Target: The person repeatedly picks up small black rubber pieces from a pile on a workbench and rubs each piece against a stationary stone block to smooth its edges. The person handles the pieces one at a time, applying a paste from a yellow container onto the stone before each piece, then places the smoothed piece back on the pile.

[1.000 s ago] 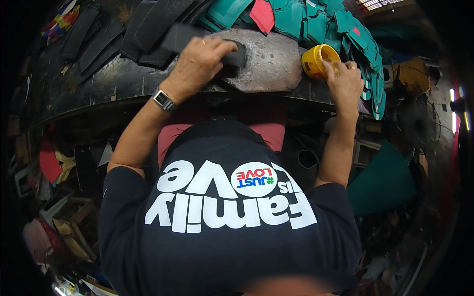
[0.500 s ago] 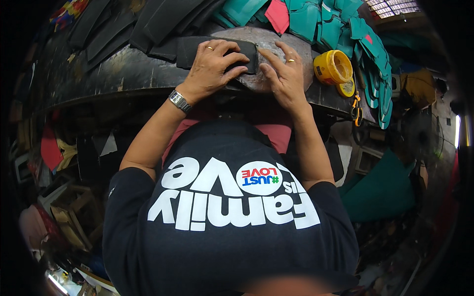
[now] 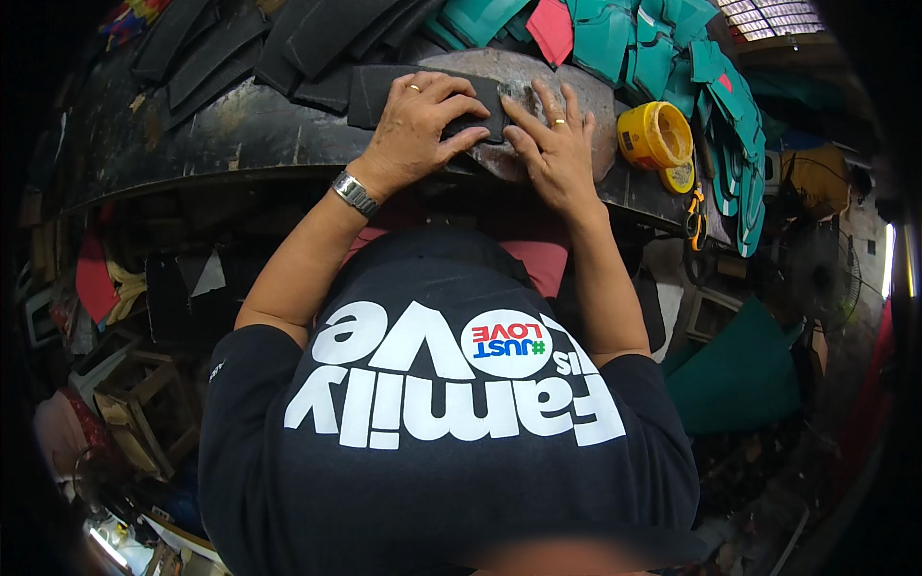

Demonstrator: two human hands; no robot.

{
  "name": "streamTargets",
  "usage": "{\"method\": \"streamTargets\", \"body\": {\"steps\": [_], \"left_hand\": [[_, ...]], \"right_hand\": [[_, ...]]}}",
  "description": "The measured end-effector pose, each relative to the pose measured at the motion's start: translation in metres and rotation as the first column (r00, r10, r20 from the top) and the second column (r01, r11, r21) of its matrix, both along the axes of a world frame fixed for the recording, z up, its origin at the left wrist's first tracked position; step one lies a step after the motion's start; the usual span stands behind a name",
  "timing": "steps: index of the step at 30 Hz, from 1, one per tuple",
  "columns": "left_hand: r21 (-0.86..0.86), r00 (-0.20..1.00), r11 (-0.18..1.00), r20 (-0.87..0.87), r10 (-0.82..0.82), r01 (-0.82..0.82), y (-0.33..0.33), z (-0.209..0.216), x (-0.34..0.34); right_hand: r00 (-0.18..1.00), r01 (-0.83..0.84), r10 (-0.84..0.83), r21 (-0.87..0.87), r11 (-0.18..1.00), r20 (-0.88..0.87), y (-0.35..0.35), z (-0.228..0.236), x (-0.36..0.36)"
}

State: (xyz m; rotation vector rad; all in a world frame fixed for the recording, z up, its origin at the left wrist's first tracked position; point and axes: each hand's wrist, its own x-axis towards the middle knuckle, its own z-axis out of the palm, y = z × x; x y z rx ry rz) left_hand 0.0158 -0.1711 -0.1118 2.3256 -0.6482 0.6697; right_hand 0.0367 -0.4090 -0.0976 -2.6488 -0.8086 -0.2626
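Both hands rest on a flat dark piece of material (image 3: 384,94) that lies across a worn grey stone slab (image 3: 567,91) at the middle of the workbench (image 3: 192,134), near its front edge. The left hand (image 3: 415,125) lies palm down on the piece, fingers curled over its far side and pressing it onto the slab; it clamps the piece against the surface rather than lifting it. The right hand (image 3: 552,144) lies just beside it, fingers spread and flat, fingertips touching the right end of the dark piece where it meets the slab; it presses without closing around anything. A metal wristwatch (image 3: 355,193) sits on the left wrist, and each hand wears a ring. To the right of the slab, near the bench's right end, stands an open yellow tin (image 3: 653,134) with a small round yellow lid (image 3: 680,178) just beside it, toward the front edge. Along the far edge of the bench lie stacks of dark cut strips (image 3: 240,48) on the left and teal cut pieces (image 3: 672,48) on the right, with a red piece (image 3: 554,27) between them.
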Motion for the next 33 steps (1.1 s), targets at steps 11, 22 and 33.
{"method": "streamTargets", "body": {"steps": [11,22,33], "left_hand": [[-0.035,1.0,0.999,0.012,0.009,-0.009,-0.001,-0.002,0.002],[-0.003,0.999,1.0,-0.038,0.005,-0.005,0.003,0.0,0.003],[0.199,0.976,0.977,-0.185,0.114,-0.076,0.018,0.034,0.016]], "right_hand": [[0.979,-0.085,0.095,-0.062,0.994,0.183,-0.003,0.009,-0.054],[0.993,0.093,-0.093,-0.001,0.996,0.067,0.021,-0.008,-0.007],[0.988,0.116,-0.143,0.332,0.936,0.058,0.016,-0.005,0.015]]}}
